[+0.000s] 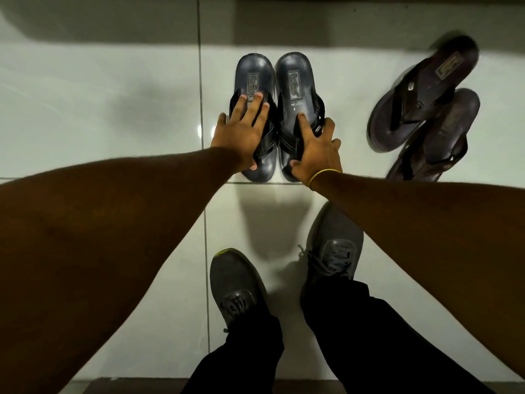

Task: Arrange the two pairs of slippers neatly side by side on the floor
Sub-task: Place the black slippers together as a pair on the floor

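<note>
Left hand [241,132] spread flat, palm down, fingers [259,100] fanned over the straps of the left dark slipper [254,81]; pressing rather than gripping. Just beside it to the right, touching along the inner edges, the right dark slipper [295,81], under the right hand [318,153]: forefinger stretched along the footbed, thumb at the toe end, remaining fingers curled over the outer strap, a loose hold and no tight pinch. Yellow band [324,174] at that wrist. Well to the right of the right hand, the brown pair [423,109], one slipper overlapping the other, askew and not yet squared up.

Probably light, with firm moulded soles likely to slide readily on the glossy tiled floor [99,95]; straps flexible, best taken at the strap crossing or nudged by the sole edge.

Dark pair: blue-grey footbeds, embossed heel labels, black crossed straps, parallel
</note>
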